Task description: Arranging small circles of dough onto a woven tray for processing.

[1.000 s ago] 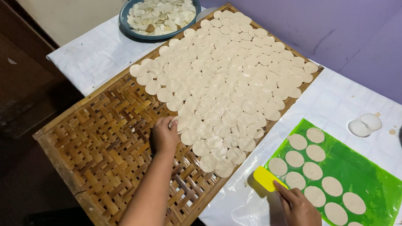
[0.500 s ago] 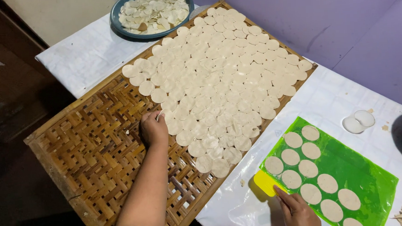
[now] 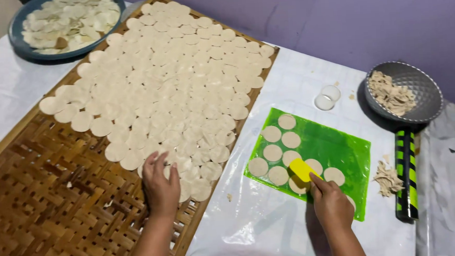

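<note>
My left hand [image 3: 160, 184] lies flat on the near edge of the round dough discs [image 3: 173, 89] that cover the far part of a woven bamboo tray [image 3: 45, 210]. My right hand [image 3: 331, 204] grips a yellow scraper [image 3: 302, 169], its blade pressed among several dough discs [image 3: 278, 154] on a green plastic sheet [image 3: 342, 148].
A blue plate [image 3: 23, 42] of dough discs sits at the far left. At the right stand a metal bowl [image 3: 417, 89] of dough scraps, a green-and-black rolling pin [image 3: 406, 175], a scrap pile [image 3: 387, 178] and a small clear round cutter [image 3: 328, 96]. A purple wall runs behind.
My left hand has stayed at the near edge of the discs on the tray. My right hand has pushed the yellow scraper further in among the discs on the green sheet. The view has shifted right.
</note>
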